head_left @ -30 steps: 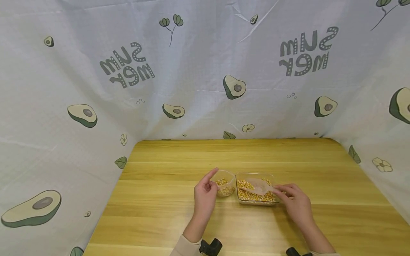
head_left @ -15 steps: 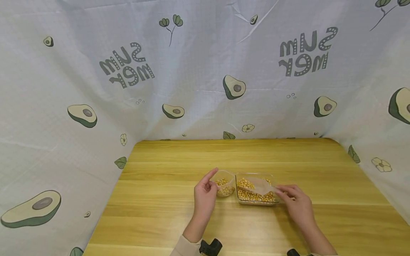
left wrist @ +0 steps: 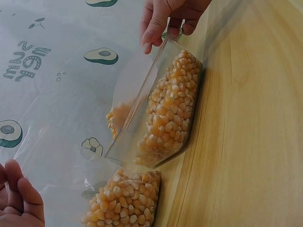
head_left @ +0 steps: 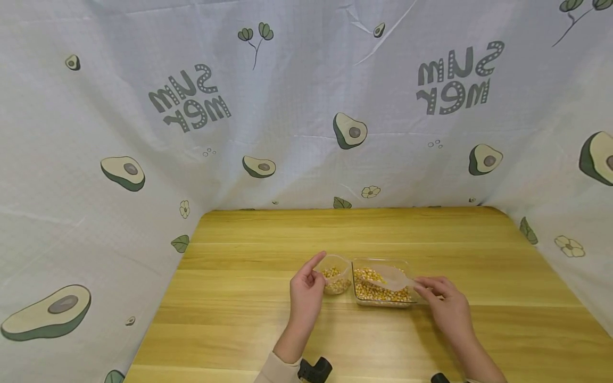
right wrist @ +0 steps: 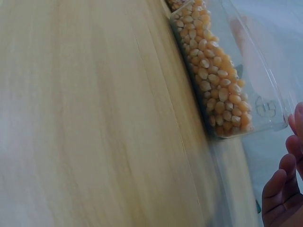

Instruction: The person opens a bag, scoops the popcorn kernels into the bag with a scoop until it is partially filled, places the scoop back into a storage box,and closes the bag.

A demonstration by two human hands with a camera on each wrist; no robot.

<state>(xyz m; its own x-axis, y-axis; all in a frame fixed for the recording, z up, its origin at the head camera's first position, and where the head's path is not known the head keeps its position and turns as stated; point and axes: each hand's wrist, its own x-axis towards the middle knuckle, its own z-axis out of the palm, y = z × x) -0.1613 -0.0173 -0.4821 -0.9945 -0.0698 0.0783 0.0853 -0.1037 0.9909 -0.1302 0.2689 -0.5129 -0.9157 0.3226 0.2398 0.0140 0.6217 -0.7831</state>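
My left hand (head_left: 307,292) is at the left side of a small clear plastic bowl (head_left: 337,287) part-filled with corn kernels, its index finger stretched along the far rim and the others curled at the near side. To the right stands a rectangular glass container (head_left: 383,304), also holding corn kernels (left wrist: 173,104). Thumb and fingers of my right hand (head_left: 446,308) pinch the handle of a translucent scoop (head_left: 394,277) over this container. Yellow kernels lie at the scoop's left end. In the right wrist view, curled right-hand fingers (right wrist: 284,184) show beside the glass corner.
Bowl and glass container stand close together on a wood-grain table (head_left: 249,319). Behind and at both sides hangs a pale cloth (head_left: 297,106) printed with avocados. A black wrist camera (head_left: 316,369) sits on the left wrist.
The scoop has shifted slightly right and up, and its blade shows more clearly above the kernels. My right hand has moved a little right with it. The left hand and bowl stay put.
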